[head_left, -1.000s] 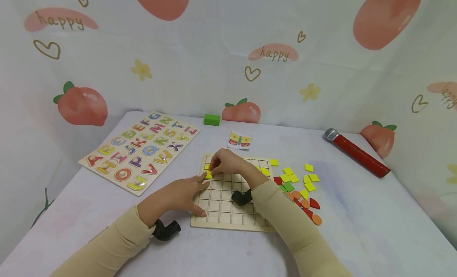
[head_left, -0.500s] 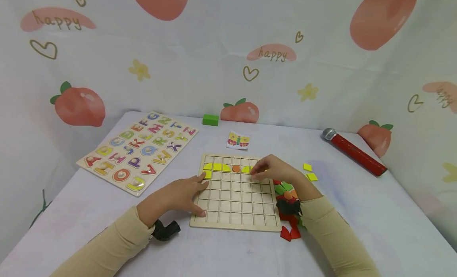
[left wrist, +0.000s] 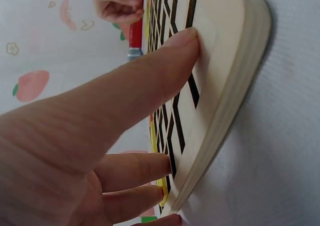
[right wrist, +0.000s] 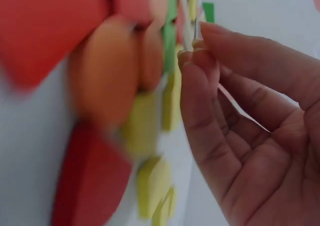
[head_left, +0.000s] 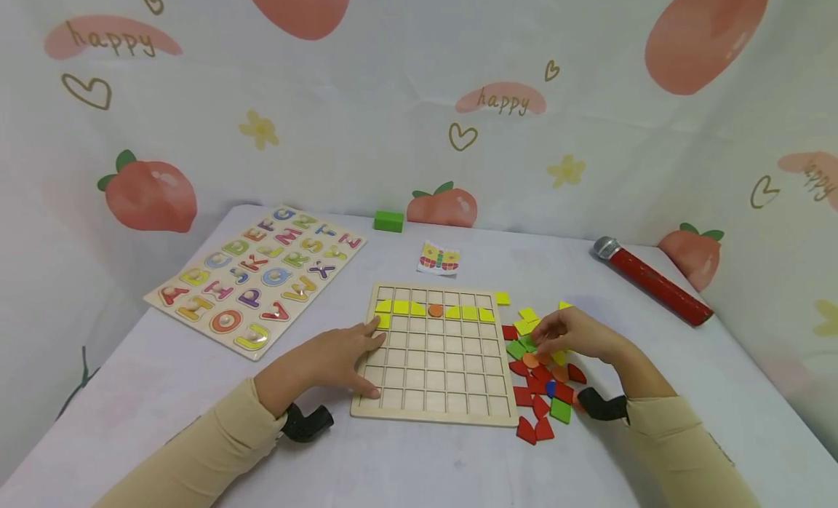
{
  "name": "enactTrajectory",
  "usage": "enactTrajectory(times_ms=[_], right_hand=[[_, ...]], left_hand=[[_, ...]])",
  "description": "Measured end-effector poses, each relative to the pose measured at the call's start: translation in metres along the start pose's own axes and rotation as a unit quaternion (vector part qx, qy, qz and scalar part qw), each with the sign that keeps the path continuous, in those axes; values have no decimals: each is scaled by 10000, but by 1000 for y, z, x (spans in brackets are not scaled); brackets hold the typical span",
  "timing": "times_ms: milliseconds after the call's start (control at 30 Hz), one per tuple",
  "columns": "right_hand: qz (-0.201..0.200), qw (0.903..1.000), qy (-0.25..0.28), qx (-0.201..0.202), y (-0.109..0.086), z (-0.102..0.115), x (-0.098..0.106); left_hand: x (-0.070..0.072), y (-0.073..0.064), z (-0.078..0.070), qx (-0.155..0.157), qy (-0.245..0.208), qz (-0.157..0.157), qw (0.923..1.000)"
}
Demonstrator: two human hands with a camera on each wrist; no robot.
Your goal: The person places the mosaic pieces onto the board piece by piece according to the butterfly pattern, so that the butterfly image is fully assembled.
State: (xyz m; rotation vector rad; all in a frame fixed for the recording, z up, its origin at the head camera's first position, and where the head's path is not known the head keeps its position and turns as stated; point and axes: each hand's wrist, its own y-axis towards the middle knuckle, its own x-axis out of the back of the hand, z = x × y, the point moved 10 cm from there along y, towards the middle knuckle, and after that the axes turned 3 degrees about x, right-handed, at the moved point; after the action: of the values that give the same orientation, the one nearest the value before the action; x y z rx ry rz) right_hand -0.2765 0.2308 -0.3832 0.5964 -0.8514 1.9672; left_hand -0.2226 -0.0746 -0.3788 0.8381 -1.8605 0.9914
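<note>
My left hand [head_left: 334, 359] rests with spread fingers on the left rim of a wooden grid board [head_left: 435, 415]. In the left wrist view the thumb [left wrist: 165, 61] lies on the board's frame. One row of the board holds yellow pieces [head_left: 469, 313] on either side of an orange disc [head_left: 436, 311]; one yellow piece [head_left: 382, 321] lies below its left end. My right hand [head_left: 583, 337], fingers bent, hovers above loose pieces right of the board. In the right wrist view its fingertips hold nothing visible. Near them lie green squares [head_left: 516, 349] and orange discs [head_left: 530, 360].
Red pieces [head_left: 526, 430], several yellow squares [head_left: 502, 298] and a green square [head_left: 559, 410] lie right of the board. Behind it are a butterfly picture card [head_left: 439, 259] and a green block [head_left: 389, 221]. An alphabet board [head_left: 255, 275] lies left, a red microphone [head_left: 655, 282] right.
My right hand has moved from the board's upper left, across its upper right, to the loose pieces at the right, uncovering the row. My left hand has stayed in place.
</note>
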Motion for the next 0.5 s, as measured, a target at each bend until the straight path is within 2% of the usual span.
enactTrajectory(times_ms=[233,500], right_hand=[[104,9997,-135,-153,-8,-15,-6],[152,9999,5,29,-4,-8,-3]], left_hand=[[1,-1,-1,6,21,21,10000],[1,0,-1,36,31,-41,10000]])
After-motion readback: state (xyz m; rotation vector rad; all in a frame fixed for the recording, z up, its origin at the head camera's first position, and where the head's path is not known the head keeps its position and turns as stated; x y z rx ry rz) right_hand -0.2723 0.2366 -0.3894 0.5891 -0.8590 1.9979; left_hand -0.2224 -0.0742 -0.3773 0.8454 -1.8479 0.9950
